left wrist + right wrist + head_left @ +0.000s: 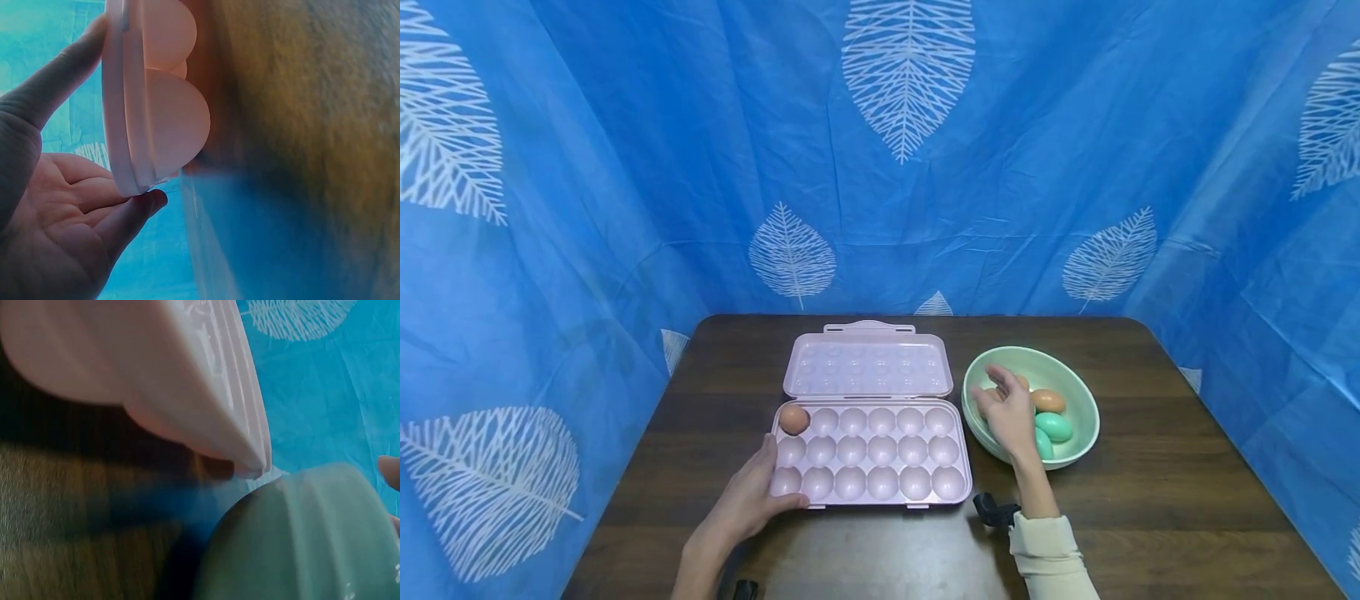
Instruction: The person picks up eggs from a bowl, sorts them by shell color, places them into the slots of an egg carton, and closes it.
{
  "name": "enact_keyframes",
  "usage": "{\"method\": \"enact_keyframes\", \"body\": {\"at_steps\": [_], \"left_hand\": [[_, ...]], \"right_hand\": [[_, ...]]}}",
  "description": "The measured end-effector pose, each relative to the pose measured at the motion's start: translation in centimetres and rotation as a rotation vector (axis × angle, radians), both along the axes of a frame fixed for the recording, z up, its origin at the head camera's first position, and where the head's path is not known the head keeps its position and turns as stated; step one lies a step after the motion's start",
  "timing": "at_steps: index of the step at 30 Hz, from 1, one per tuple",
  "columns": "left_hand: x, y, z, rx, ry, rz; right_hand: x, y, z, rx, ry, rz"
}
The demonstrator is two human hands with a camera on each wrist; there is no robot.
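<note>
A pink egg tray lies with its lid folded back, a brown egg in its back left cup. My left hand holds the tray's front left corner; in the left wrist view the thumb and fingers touch the rim from two sides. Over the left part of a pale green bowl is my right hand, its fingers spread above the eggs. Beside it in the bowl are a brown egg and green eggs. The hand partly hides other brown eggs.
The bowl stands close to the tray's right side on a dark wooden table. A blue curtain with white leaf prints hangs behind and at both sides. Black wrist gear sits by the right wrist.
</note>
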State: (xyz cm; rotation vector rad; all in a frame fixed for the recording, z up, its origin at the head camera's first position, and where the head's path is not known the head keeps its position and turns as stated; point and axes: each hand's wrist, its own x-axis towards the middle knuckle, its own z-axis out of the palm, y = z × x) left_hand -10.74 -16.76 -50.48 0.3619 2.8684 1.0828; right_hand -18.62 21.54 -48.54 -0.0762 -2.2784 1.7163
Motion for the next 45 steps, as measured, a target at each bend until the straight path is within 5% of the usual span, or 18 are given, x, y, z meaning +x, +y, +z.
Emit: {"method": "enact_keyframes", "body": {"at_steps": [10,29,45], "left_hand": [[-0.1,0.1,-0.1,0.005,0.017,-0.004],[0.0,0.2,-0.1,-0.011,0.003,0.008],[-0.1,0.2,-0.1,-0.02,0.001,0.015]], "right_hand": [[-0.9,1.0,-0.2,0.107,-0.142,-0.006],[-1.6,1.2,-1.0,0.521,-0.26,-0.002],[-1.7,1.3,-1.2,0.575,-0.274,-0.001]]}}
